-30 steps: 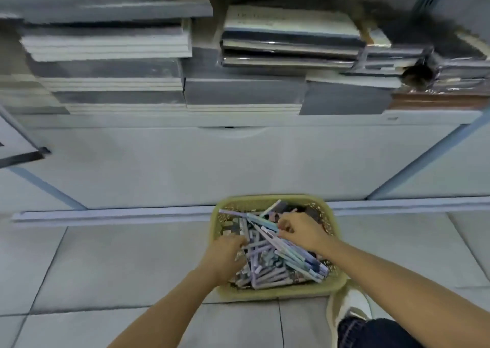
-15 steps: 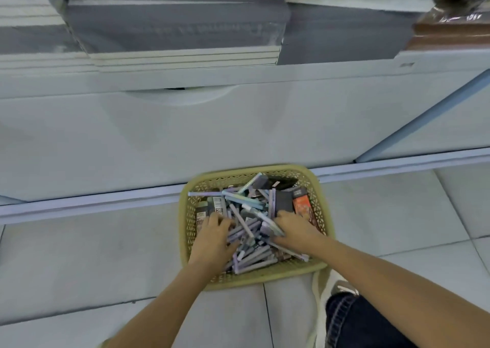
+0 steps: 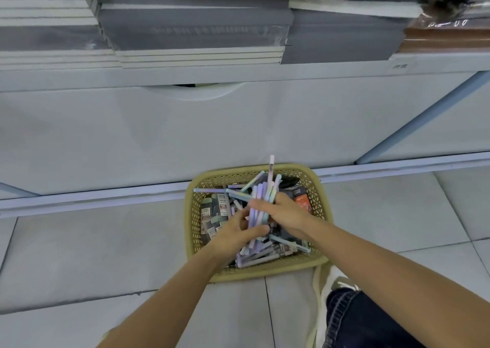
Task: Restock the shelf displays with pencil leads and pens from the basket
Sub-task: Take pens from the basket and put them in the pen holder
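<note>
One pen bundle half-hidden in right hand

dark jeans, white shoe

A yellow lattice basket sits on the tiled floor against the base of a white shelf unit with stacked notebooks above. Over the basket, the right hand grips a bundle of pastel pens near its middle, and the left hand grips its lower end. Loose pens and small dark packs fill the basket.
</note>
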{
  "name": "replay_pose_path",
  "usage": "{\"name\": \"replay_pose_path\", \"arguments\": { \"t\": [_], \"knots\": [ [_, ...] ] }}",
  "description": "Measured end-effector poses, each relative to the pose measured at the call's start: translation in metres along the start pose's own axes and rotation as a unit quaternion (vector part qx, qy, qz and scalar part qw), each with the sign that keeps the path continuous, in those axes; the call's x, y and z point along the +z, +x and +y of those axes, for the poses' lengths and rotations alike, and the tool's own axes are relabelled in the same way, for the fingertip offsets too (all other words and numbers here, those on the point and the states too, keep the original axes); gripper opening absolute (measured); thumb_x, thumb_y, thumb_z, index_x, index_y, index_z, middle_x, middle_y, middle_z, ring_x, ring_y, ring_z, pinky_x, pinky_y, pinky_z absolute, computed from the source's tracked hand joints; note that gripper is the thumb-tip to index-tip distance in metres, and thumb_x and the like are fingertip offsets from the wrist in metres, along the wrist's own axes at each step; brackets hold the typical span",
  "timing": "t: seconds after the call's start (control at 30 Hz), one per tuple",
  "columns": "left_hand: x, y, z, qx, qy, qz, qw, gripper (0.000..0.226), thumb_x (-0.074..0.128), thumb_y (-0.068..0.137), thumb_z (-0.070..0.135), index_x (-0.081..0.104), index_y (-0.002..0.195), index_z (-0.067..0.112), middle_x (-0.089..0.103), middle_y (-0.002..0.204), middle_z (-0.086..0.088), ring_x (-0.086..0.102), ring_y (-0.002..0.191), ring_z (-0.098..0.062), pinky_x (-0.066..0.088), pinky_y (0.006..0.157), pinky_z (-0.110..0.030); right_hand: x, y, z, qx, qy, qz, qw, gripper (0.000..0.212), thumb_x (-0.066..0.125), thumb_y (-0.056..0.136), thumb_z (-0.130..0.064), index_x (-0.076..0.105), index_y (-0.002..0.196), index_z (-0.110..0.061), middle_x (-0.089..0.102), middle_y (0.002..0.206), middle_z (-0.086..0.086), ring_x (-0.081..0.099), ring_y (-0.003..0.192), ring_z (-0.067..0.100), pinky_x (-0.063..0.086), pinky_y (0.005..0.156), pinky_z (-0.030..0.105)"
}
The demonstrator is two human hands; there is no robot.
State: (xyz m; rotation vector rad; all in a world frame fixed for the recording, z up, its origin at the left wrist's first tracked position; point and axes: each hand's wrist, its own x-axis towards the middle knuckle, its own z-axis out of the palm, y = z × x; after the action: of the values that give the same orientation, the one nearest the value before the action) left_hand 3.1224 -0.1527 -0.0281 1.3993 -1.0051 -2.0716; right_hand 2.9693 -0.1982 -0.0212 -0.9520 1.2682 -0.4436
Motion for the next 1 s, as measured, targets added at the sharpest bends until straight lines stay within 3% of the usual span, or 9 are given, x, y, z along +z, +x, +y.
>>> {"name": "replay_pose_path", "arguments": {
  "t": [0.07, 0.17, 0.3, 0.43, 0.5, 0.63, 0.77, 0.9, 1.0],
  "knots": [
    [0.004, 0.0, 0.0, 0.017, 0.0, -0.005, 1.0, 0.053, 0.076, 0.081, 0.024, 0.051, 0.127, 0.018, 0.071, 0.106, -0.01, 0.069, 0.095, -0.024, 0.055, 0.085, -0.034, 0.01, 0.0, 0.002, 0.005, 0.007, -0.006, 1.0, 0.016, 0.067, 0.09, -0.026, 0.072, 0.098, -0.013, 0.075, 0.093, 0.006, 0.072, 0.09, 0.021, 0.058, 0.079, 0.03],
    [0.002, -0.001, -0.004, 0.036, 0.003, 0.004, 0.999, 0.026, 0.066, 0.091, 0.019, 0.059, 0.114, 0.028, 0.07, 0.093, -0.019, 0.063, 0.081, -0.026, 0.051, 0.074, -0.036, 0.018, 0.003, 0.006, 0.022, -0.012, -0.008, 1.0, 0.027, 0.068, 0.089, -0.033, 0.072, 0.106, -0.012, 0.073, 0.103, 0.01, 0.068, 0.101, 0.024, 0.054, 0.094, 0.04],
    [-0.002, 0.0, -0.005, 0.041, 0.008, 0.007, 0.999, 0.023, 0.052, 0.094, 0.005, 0.05, 0.117, 0.008, 0.048, 0.059, 0.0, 0.044, 0.051, -0.012, 0.042, 0.052, -0.029, 0.019, 0.005, 0.005, 0.023, 0.017, -0.026, 0.999, 0.032, 0.068, 0.089, -0.036, 0.07, 0.109, -0.011, 0.074, 0.103, 0.009, 0.069, 0.099, 0.022, 0.052, 0.097, 0.04],
    [-0.003, -0.002, 0.004, 0.073, 0.046, 0.038, 0.995, 0.026, 0.046, 0.093, -0.002, 0.048, 0.109, 0.019, 0.037, 0.061, 0.0, 0.034, 0.046, -0.008, 0.035, 0.046, -0.022, 0.017, 0.004, -0.004, 0.012, 0.011, -0.029, 0.999, 0.048, 0.061, 0.084, -0.058, 0.075, 0.095, -0.014, 0.067, 0.075, 0.006, 0.054, 0.067, 0.015, 0.045, 0.064, 0.026],
    [-0.006, -0.003, 0.007, 0.082, 0.069, 0.051, 0.993, 0.025, 0.048, 0.091, -0.002, 0.049, 0.1, 0.021, 0.038, 0.061, 0.001, 0.033, 0.046, -0.007, 0.035, 0.045, -0.021, 0.015, 0.006, -0.009, 0.022, 0.05, -0.015, 0.998, 0.063, 0.05, 0.086, -0.066, 0.073, 0.1, -0.008, 0.06, 0.073, 0.004, 0.046, 0.058, 0.011, 0.039, 0.054, 0.021],
    [-0.011, -0.007, 0.011, 0.084, 0.11, 0.058, 0.989, 0.012, 0.05, 0.089, 0.0, 0.049, 0.094, 0.01, 0.036, 0.062, 0.0, 0.032, 0.048, -0.009, 0.034, 0.048, -0.023, 0.015, 0.009, -0.019, 0.02, 0.139, 0.005, 0.99, 0.049, 0.044, 0.096, -0.054, 0.068, 0.101, -0.011, 0.059, 0.095, 0.014, 0.053, 0.078, 0.02, 0.043, 0.067, 0.029],
    [-0.016, -0.017, 0.012, 0.096, 0.165, 0.059, 0.98, 0.011, 0.055, 0.084, 0.014, 0.05, 0.092, 0.02, 0.039, 0.061, 0.002, 0.034, 0.049, -0.009, 0.035, 0.05, -0.024, 0.013, 0.007, -0.028, -0.031, 0.182, 0.052, 0.981, 0.037, 0.043, 0.102, -0.034, 0.072, 0.103, -0.011, 0.062, 0.09, 0.005, 0.054, 0.091, 0.024, 0.045, 0.084, 0.035],
    [-0.032, -0.035, 0.008, 0.055, 0.16, 0.092, 0.981, 0.016, 0.051, 0.092, 0.005, 0.044, 0.086, 0.018, 0.042, 0.059, 0.0, 0.037, 0.044, -0.01, 0.038, 0.045, -0.026, 0.003, -0.007, -0.044, -0.086, 0.114, 0.08, 0.986, 0.035, 0.043, 0.103, -0.029, 0.071, 0.098, -0.009, 0.058, 0.093, 0.014, 0.05, 0.085, 0.025, 0.042, 0.069, 0.027],
    [-0.041, -0.046, 0.016, 0.047, 0.05, 0.174, 0.982, 0.012, 0.049, 0.095, 0.006, 0.041, 0.088, 0.01, 0.039, 0.055, 0.002, 0.033, 0.041, -0.011, 0.034, 0.038, -0.023, 0.001, -0.021, -0.052, -0.104, 0.042, 0.055, 0.992, 0.032, 0.047, 0.101, -0.027, 0.07, 0.106, -0.004, 0.063, 0.087, 0.006, 0.053, 0.071, 0.012, 0.044, 0.06, 0.021]
  ]
}}
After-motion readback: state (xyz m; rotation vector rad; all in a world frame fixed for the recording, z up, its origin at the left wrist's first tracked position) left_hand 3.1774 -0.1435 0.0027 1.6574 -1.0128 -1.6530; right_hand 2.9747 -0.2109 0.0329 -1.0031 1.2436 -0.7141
